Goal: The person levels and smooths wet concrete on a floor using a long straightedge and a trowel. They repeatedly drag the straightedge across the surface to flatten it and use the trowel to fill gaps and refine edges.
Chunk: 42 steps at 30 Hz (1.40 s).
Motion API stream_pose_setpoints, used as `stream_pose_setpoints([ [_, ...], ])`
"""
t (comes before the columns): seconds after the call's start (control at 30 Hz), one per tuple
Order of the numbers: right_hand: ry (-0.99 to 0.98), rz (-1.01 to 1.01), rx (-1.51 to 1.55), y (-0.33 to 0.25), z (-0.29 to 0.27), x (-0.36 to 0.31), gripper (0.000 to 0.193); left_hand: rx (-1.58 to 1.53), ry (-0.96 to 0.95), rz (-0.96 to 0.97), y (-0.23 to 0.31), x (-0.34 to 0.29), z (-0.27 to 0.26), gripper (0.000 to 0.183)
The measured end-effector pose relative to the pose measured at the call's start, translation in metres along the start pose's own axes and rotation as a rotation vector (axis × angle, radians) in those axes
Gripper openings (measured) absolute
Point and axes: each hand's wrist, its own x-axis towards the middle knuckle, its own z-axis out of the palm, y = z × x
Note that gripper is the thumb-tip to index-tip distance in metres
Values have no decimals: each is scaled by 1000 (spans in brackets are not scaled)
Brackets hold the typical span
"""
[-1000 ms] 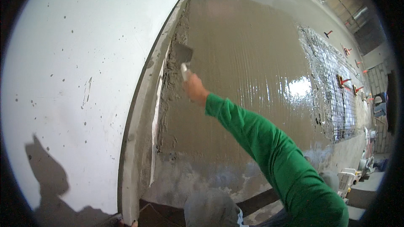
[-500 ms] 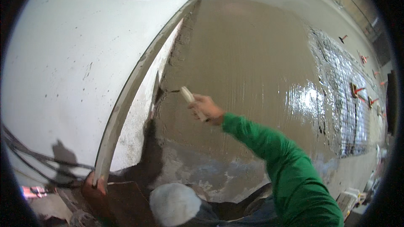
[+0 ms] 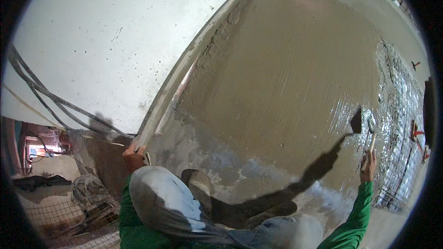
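My left hand is closed around the near end of a long mortar-smeared straightedge, which runs away along the foot of the white wall. Off to the right, my right hand grips the pale handle of a trowel. Its small blade is over the shiny wet patch of the mortar bed, near the bed's right edge; whether it touches cannot be told. A rough, crumbly strip of mortar lies beside the straightedge, with a narrow whitish gap showing between them.
Wire mesh borders the bed on the right, with red-handled tools on it. Dark cables hang along the white wall. My bent knees are above bare, patchy concrete. More mesh and a crumpled bag lie at left.
My right hand has carried the trowel from the bed's left edge to the wet patch at right. My left hand stays on the straightedge. The view has shifted.
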Motion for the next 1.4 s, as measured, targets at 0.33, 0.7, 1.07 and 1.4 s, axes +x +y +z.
stream_pose_setpoints([
  [0.33,191,-33,-26,77,-150,78,37,137,-3,181,-7,-21,70,42],
  [0.7,414,-105,-1477,45,-174,96,46,143,-150,187,7,-31,66,34],
  [1.07,-421,-573,-1226,-54,224,-37,39,58,-139,204,-14,-36,99,39],
  [1.4,-980,-907,-1384,100,704,-216,64,-70,-174,381,-38,-57,124,42],
])
